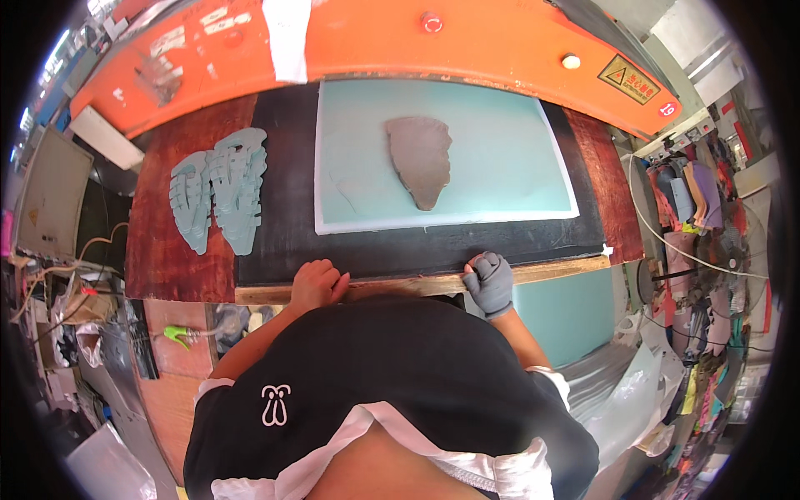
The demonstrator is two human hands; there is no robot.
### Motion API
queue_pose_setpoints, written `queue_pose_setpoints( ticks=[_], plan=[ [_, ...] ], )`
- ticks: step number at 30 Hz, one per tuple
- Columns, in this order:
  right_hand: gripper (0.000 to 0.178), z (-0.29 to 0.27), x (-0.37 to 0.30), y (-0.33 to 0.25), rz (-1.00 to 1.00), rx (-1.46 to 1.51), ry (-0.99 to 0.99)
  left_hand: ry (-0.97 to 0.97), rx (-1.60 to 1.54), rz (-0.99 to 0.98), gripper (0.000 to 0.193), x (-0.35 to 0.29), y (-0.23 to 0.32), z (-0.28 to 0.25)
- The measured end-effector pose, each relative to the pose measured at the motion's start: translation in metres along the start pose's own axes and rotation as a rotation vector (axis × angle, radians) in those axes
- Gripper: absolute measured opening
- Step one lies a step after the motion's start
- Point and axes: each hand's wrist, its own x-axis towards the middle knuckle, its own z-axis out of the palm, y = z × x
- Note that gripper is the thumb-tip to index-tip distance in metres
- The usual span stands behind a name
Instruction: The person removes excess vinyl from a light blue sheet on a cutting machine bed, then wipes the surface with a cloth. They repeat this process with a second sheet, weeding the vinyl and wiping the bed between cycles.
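Pale green sheet (358, 167) lies on the black board (283, 200), beyond both hands and touched by neither. The left hand (319, 284), bare, is loosely curled at the wooden strip (550, 272) along the front; the right hand (492, 283) (gloved, some skin showing at the fingers) is folded there too — whether either holds anything, I cannot tell. Farther in, a brown tapered form (419, 158) rests wholly on the sheet, its jagged side to the right. Good practice here, I judge: sheet smooth beneath the form, hands well out from under the orange beam (350, 42). The form's underside is hidden, the beam is cut off above — and the stacked pale cut-outs (237, 187) overlap too closely to count.
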Motion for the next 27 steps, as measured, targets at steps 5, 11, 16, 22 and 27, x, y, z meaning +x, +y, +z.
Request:
queue_pose_setpoints(
  ticks=[5, 11, 16, 22, 27],
  plan=[
    [0.013, 0.038, 0.074, 0.032, -0.047, -0.060, 0.084, 0.038, 0.079, -0.005, 0.024, 0.070, -0.044, 0.000],
    [0.013, 0.071, 0.180, 0.097, 0.003, 0.262, 0.072, 0.194, 0.190, -0.173, 0.023, 0.162, -0.093, 0.027],
    [0.030, 0.006, 0.308, 0.266, 0.245, 0.319, 0.617, 0.251, 0.297, -0.207, 0.022, 0.239, -0.138, 0.047],
    [0.027, -0.036, 0.351, 0.326, 0.399, 0.803, 0.603, 0.332, 0.450, -0.158, 0.022, 0.282, -0.182, 0.058],
    [0.028, 0.045, 0.267, 0.254, 0.111, 0.278, -0.120, 0.234, 0.393, -0.319, 0.021, 0.267, -0.176, 0.062]
  ],
)
